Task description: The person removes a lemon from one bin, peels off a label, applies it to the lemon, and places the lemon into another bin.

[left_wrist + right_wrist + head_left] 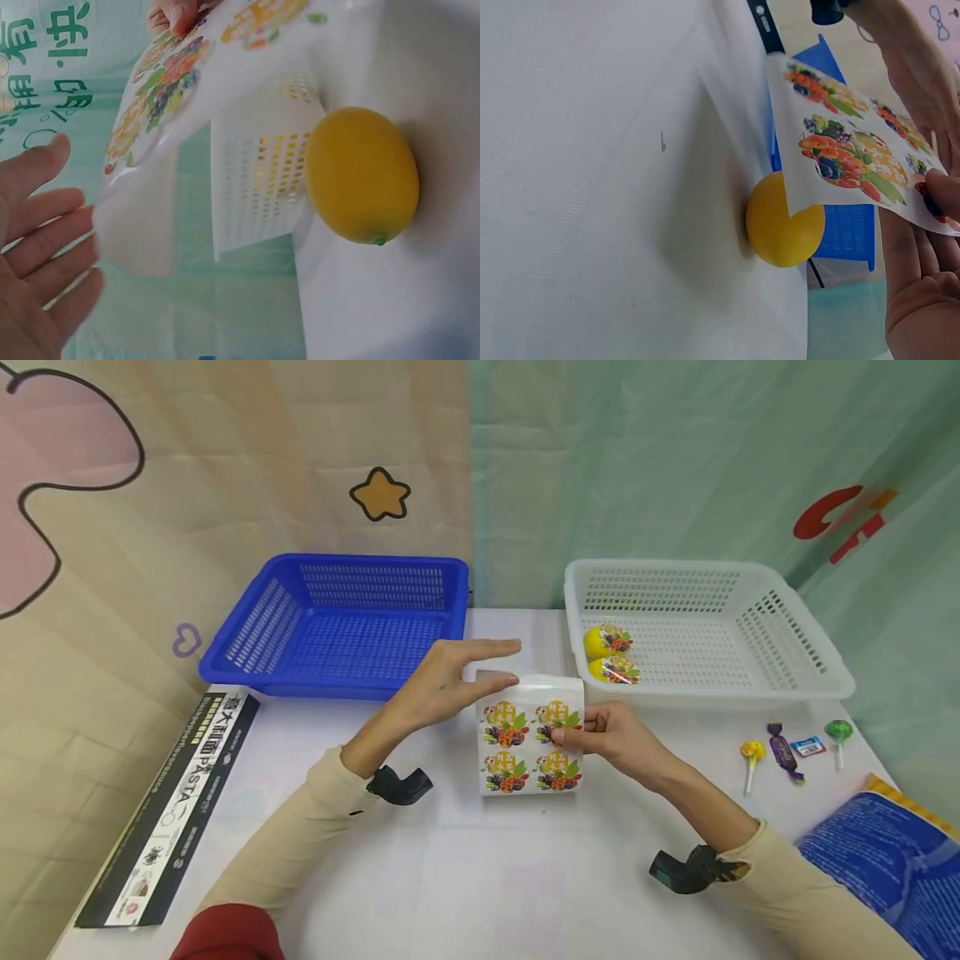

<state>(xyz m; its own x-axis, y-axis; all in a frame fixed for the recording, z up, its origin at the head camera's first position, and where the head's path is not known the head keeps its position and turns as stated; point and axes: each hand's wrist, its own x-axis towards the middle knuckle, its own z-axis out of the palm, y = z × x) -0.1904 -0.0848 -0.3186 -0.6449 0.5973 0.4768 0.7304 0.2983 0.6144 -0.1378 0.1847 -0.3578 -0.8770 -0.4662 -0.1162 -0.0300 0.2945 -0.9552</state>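
A white sheet of fruit-print stickers (pixel 521 768) stands tilted up over the middle of the table. My right hand (pixel 618 742) pinches its right edge, thumb on the printed face. At the sheet's upper left is my left hand (pixel 442 685), its fingers stretched out and the thumb spread below them; the left wrist view shows the fingers (pixel 60 240) beside the sheet's edge, and contact is unclear. A yellow lemon (pixel 361 176) lies on the table behind the sheet, partly covered by it in the right wrist view and hidden in the head view.
At the back left stands a blue basket (pixel 330 681); a white basket (pixel 720 697) at the back right holds two stickered lemons (pixel 600 643). Lollipops (pixel 752 750) and wrapped sweets (pixel 784 752) lie at right near a blue bag (pixel 892 852). A long pasta box (pixel 172 810) lines the left edge.
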